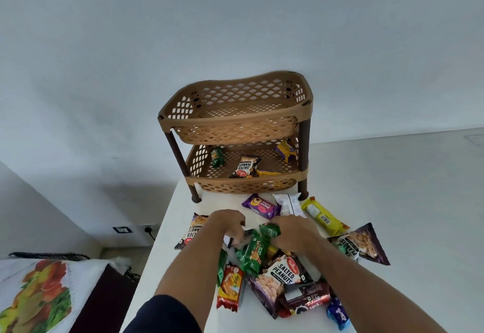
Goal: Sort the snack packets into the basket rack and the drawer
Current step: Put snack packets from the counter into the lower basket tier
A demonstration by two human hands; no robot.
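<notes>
Now, best to lift one packet at a time from the pile of shiny snack packets [275, 272] on the white table top [392, 201]. Left hand [230, 224] curled on a dark packet. Right hand [294, 233] closed on a small green packet [269, 230]. Brown two-shelf plastic basket rack [235, 133] just behind: top shelf bare, bottom shelf with a few packets. No drawer in sight.

fruit-print cloth [36, 296] lower left; wall socket [148, 228] beyond it.
</notes>
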